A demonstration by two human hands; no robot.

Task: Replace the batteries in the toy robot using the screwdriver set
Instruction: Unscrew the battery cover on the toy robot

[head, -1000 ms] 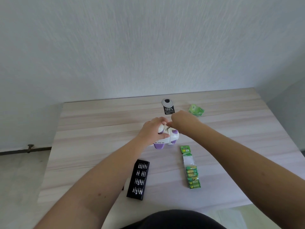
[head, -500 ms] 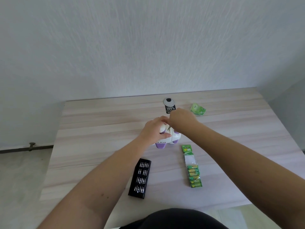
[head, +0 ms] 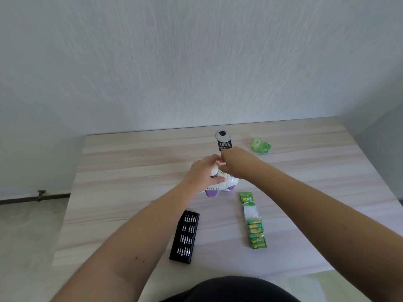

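Both your hands on the toy robot, mid-table.

Your left hand [head: 201,176] grips the white-and-purple toy robot [head: 220,186] from its 9 o'clock side, fingers curled over the top, thumb along the front. Your right hand [head: 236,162] sits at the toy's 12 o'clock, fingers curled down onto it; can't tell if it pinches a tool, nothing is visible in it. Versus a second ago: toy and both hands have shifted slightly toward 12 o'clock, and the right hand now overlaps the lower edge of the black "100%" tag [head: 224,146]. The bit case [head: 185,238] at 7 o'clock of the toy, the battery strip [head: 254,223] at 5 o'clock and the green wrapper [head: 260,145] at 1 o'clock are unchanged on the table [head: 130,192].
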